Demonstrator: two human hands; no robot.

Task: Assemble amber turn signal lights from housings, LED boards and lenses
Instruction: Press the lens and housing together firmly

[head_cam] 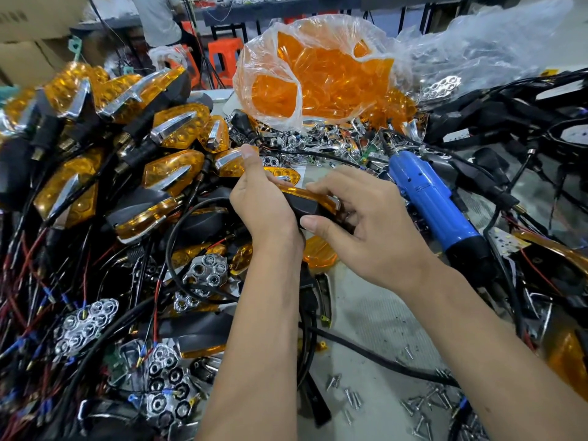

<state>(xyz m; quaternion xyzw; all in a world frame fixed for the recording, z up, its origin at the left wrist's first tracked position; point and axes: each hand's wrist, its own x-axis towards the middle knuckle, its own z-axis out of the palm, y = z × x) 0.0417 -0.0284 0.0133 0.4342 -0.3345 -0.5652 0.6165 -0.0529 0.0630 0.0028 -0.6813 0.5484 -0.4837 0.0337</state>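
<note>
A: Bench (375, 316) crowded; finished lights (121, 128) heaped along left edge, bag of lenses (318, 74) at far edge.

B: Mid-bench, left hand (261, 202) and right hand (359, 218) both grip one light (313, 202), lens on housing.

A: Risk: uneven squeeze, lens seats crooked.

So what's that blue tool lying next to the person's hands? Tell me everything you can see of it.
The blue tool looks like an electric screwdriver: a long, smooth blue plastic barrel with a black grip section at its near end. It lies tilted on the cluttered table, its far end among chrome parts and black wires. It lies just beyond the right hand, which is not holding it. Its tip is hidden in the clutter.
</note>
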